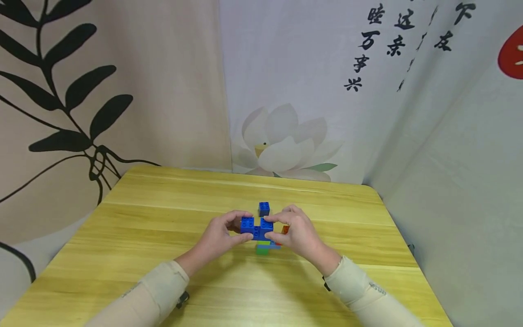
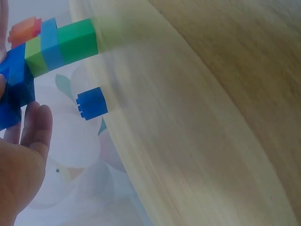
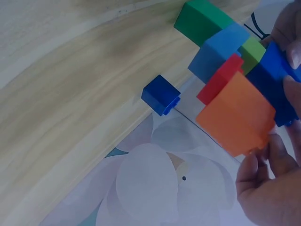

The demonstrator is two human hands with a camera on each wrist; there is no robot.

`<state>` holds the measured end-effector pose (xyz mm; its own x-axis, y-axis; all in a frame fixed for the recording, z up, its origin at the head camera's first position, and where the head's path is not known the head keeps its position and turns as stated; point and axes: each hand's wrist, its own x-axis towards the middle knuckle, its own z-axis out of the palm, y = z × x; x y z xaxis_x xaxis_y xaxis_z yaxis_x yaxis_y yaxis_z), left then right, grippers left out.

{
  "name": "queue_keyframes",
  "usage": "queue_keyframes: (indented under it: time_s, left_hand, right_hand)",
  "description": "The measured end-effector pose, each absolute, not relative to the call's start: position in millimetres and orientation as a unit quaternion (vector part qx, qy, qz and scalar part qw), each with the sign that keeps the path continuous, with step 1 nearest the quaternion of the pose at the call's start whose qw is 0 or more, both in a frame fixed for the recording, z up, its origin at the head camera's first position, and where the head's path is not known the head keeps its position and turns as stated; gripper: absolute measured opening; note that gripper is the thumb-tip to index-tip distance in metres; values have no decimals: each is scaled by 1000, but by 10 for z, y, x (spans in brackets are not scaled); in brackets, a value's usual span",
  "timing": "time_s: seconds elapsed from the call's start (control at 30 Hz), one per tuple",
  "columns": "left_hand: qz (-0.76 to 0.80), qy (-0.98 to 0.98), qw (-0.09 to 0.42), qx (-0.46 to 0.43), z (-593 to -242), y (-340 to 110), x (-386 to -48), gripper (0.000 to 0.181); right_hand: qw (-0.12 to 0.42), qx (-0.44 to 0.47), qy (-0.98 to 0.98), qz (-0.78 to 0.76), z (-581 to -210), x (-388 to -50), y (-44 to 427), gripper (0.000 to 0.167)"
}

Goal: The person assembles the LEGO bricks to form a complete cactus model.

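Note:
Both hands are at a stack of toy building bricks near the middle of the table. My left hand (image 1: 218,236) pinches the left end of the blue bricks (image 1: 247,225) at its top between thumb and fingers. On the opposite end, my right hand (image 1: 301,236) pinches another blue brick (image 1: 267,225). Below these come a lime brick (image 2: 34,57), a light blue brick (image 3: 218,52) and a green brick (image 2: 77,41) at the bottom. A red brick (image 3: 220,80) and an orange brick (image 3: 237,115) sit on the light blue one's side, near my right fingers.
A single loose blue brick (image 1: 264,209) stands on the wooden table (image 1: 163,218) just behind the stack. Beyond the table's back edge hangs a printed cloth (image 1: 286,68) with a flower and writing; another cloth wall (image 1: 457,181) borders the right side.

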<state>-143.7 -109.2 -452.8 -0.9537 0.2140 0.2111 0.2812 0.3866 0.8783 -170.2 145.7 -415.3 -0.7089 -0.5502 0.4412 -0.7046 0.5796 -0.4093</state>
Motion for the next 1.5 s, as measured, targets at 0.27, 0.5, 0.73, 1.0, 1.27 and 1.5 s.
queue_keyframes:
  time_s: [0.27,0.5,0.73,1.0,1.27,1.5]
  left_hand:
    - [-532,-833,33,-151,-4510,-1098,-1432,47]
    - [-528,-835,28,-156,-4480,-1098,-1414,47]
    - [-519,-841,28,-150,-4464,-1093,-1409,48]
    - [-513,-845,28,-150,-4467,-1100,-1411,49]
    - [-521,-842,24,-140,-4472,-1098,-1418,52]
    - [-519,-844,23,-136,-4481,-1092,-1421,54]
  right_hand:
    - [141,361,-870,305,-4195,-1715,1460,39]
    - [122,358,-872,310,-4210,-1723,1487,39]
    - [141,372,-870,291,-4210,-1712,1492,40]
    - [136,383,-865,295,-4206,-1700,1530,48]
    - [69,305,-878,363,-4021,-1904,1669,51]
    - [6,246,-884,397,-4010,-2251,1773,46]
